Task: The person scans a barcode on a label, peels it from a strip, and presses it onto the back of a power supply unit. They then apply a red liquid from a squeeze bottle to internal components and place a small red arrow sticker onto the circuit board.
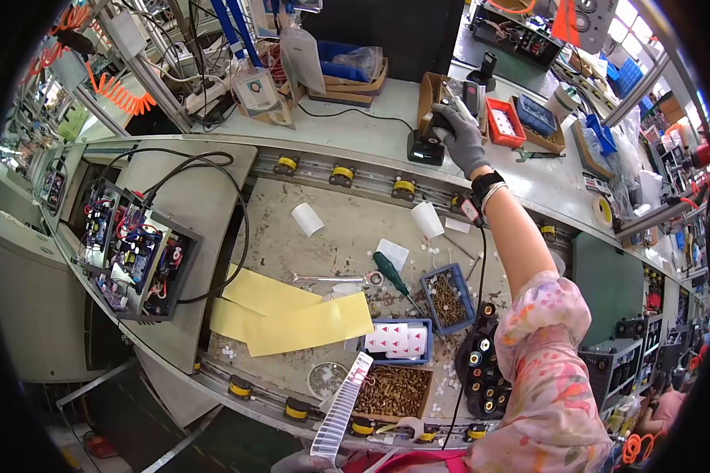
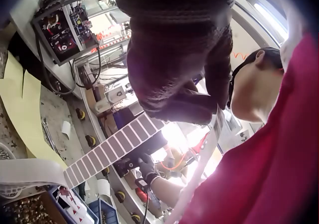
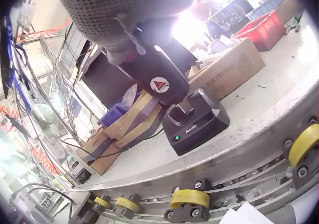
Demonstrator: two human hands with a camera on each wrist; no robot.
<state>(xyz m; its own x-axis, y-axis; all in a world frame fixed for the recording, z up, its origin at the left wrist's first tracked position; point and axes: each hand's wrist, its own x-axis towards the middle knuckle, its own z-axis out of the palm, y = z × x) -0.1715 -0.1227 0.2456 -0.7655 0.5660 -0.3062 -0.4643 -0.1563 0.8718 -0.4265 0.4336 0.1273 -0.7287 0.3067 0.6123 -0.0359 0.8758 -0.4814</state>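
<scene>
My gloved right hand (image 1: pixel 464 143) grips a black handheld scanner (image 3: pixel 158 78) at the back ledge. The scanner's handle end, marked with a red triangle sticker, is right at the black scanner cradle (image 3: pixel 197 124), which shows a green light. In the left wrist view my gloved left hand (image 2: pixel 174 59) looks dark against the light, its fingers curled on a strip of labels (image 2: pixel 112 146). The strip (image 1: pixel 343 410) slants up from the bottom edge of the head view, where the left hand is out of sight.
Below lie yellow sheets (image 1: pixel 300 319), a ratchet wrench (image 1: pixel 335 278), a green screwdriver (image 1: pixel 390 272) and a blue bin of screws (image 1: pixel 469 303). A box of brass parts (image 1: pixel 394 390) stands near the front. An open electronic unit (image 1: pixel 138 252) with a black cable sits left. A red tray (image 1: pixel 505 122) is beside the right hand.
</scene>
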